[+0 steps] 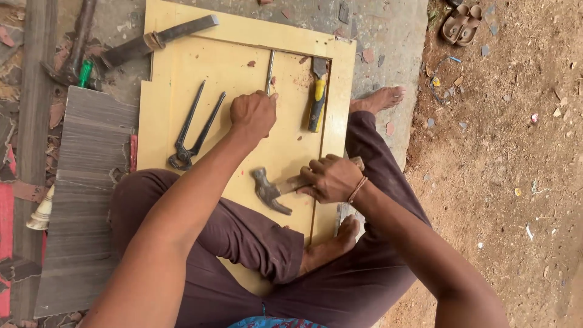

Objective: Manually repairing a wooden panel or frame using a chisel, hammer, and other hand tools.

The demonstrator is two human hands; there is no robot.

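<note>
On the concrete floor (388, 24), a pale yellow wooden panel (182, 67) is laid flat, its near edge tucked under the legs of the seated person, and everything else is spread across it or beside it. Along the panel's left edge a grey streaked board (85, 182) is seen lying on the ground. Across the panel's far left corner a long dark flat tool (158, 39) is laid at a slant. Left of the panel's middle, black pincers (191, 130) are resting with handles spread apart, jaws pointing to the near edge. Near the panel's right edge, a yellow-handled chisel (317, 97) is lying lengthwise, blade toward the far edge. And at the near right, a claw hammer (273, 189) is gripped: the right hand (331, 178) is closed around its wooden handle, the steel head held just above the panel. At the panel's middle, the left hand (252, 113) is curled into a fist around a thin metal rod (269, 70), which is held against the panel and is pointing toward the far edge.
</note>
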